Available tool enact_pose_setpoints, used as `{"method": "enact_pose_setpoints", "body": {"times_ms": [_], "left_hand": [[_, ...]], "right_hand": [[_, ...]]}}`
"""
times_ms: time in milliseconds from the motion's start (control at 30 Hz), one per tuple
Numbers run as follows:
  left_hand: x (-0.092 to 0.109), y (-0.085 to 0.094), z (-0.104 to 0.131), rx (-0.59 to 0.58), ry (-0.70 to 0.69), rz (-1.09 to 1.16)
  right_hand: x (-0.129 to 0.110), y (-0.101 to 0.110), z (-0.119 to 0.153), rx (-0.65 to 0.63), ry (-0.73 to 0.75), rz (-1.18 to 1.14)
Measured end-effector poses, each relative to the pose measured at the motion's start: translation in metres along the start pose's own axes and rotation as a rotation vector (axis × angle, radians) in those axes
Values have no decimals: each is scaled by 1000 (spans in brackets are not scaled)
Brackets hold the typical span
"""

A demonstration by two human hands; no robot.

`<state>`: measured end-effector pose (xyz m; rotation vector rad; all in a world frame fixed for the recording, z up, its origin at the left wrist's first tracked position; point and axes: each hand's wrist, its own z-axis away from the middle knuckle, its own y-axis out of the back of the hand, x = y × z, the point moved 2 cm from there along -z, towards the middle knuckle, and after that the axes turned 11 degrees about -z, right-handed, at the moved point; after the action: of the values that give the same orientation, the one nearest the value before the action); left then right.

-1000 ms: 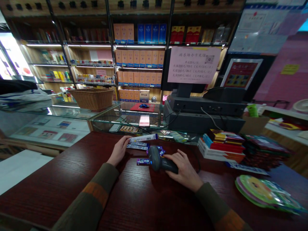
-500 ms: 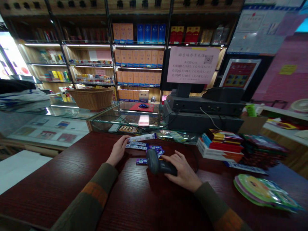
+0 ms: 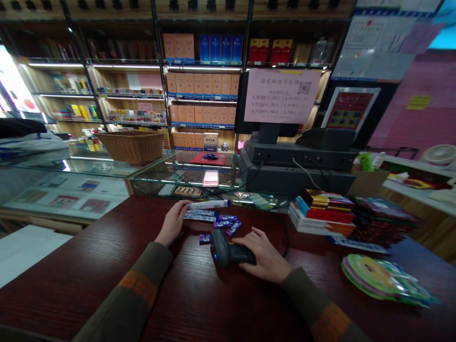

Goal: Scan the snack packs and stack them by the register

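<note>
My left hand (image 3: 172,222) has its fingertips closed on the left end of a long white-and-blue stick pack (image 3: 209,204). Two similar stick packs (image 3: 200,215) lie just in front of it on the dark wooden counter. My right hand (image 3: 262,254) is closed around the handle of a black barcode scanner (image 3: 228,249), low over the counter or resting on it. The scanner's head faces left and a small blue light glows on it. Several small purple packets (image 3: 234,228) lie behind the scanner, one partly covered by its head.
At right stand stacked boxes (image 3: 322,216), a pile of dark packets (image 3: 383,221) and green round packages (image 3: 383,278). Behind are a cash register (image 3: 299,159) with a pink sign (image 3: 281,96), a glass case (image 3: 167,173) and a wicker basket (image 3: 133,147).
My right hand has brought the scanner slightly toward me and left, uncovering more of the purple packets. A blue light now shows on the scanner. My left hand stays at the stick pack.
</note>
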<state>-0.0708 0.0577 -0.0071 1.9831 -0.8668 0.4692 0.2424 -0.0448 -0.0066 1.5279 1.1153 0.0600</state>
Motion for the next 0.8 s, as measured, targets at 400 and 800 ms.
{"method": "enact_pose_setpoints", "body": {"times_ms": [400,800], "left_hand": [[10,-6,2,31,-78,6],[30,-10,9,107,-218,-20]], "right_hand": [[8,8,-20,422,-275,-532],[29,12,-60,669,-529,-1008]]}}
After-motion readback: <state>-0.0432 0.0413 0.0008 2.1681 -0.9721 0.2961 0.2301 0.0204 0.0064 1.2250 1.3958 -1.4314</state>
